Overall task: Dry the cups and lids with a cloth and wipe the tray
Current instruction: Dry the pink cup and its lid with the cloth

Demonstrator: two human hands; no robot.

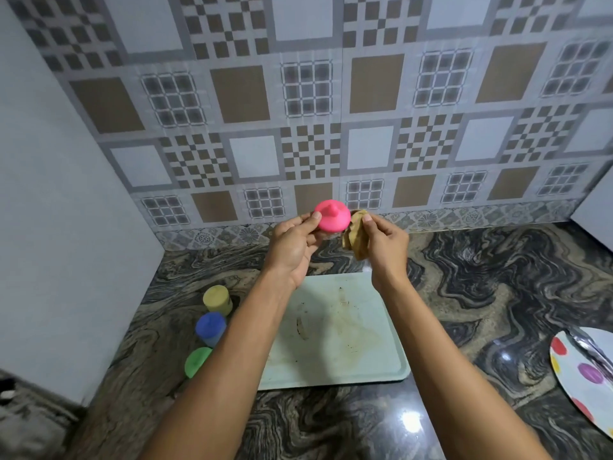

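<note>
Holding the pink lid [332, 216] up over the counter, L hand [293, 242] pinched its rim w/ thumb & fingers. Something clear seemed to sit under it, maybe a cup; couldn't tell. R hand [386, 242] gripped the bunched tan cloth [356, 239], which touched the lid's right edge. Lid looked light, stiff plastic, prob. slick if wet, so the rim was a surer hold than the knob. Stained tray [365, 360] lay below, w/ yellow cup [218, 299], blue cup [210, 328] & green cup [197, 361] just left of it.
</note>
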